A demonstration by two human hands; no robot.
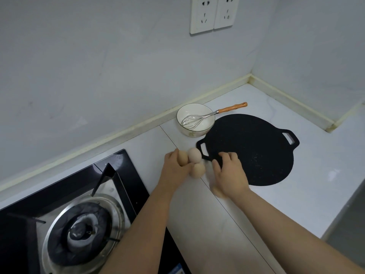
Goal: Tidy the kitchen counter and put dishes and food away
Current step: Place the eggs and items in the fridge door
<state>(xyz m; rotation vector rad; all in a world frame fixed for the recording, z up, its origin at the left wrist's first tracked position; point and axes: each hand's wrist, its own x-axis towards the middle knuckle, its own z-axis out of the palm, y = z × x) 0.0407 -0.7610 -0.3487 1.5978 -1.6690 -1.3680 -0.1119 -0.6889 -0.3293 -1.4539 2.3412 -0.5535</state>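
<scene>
Beside a gas hob (79, 224), three eggs (195, 154) are gathered on a kitchen counter (207, 214).
One of the eggs is gripped in the curled fingers of the left hand (173, 168), the other two clustered against it. The right hand (230, 175) is held, fingers curled, over the near rim of a black griddle pan (256, 151); whether anything is held cannot be told. Beyond, a whisk (199, 118) is propped in a white bowl (189, 133).
</scene>
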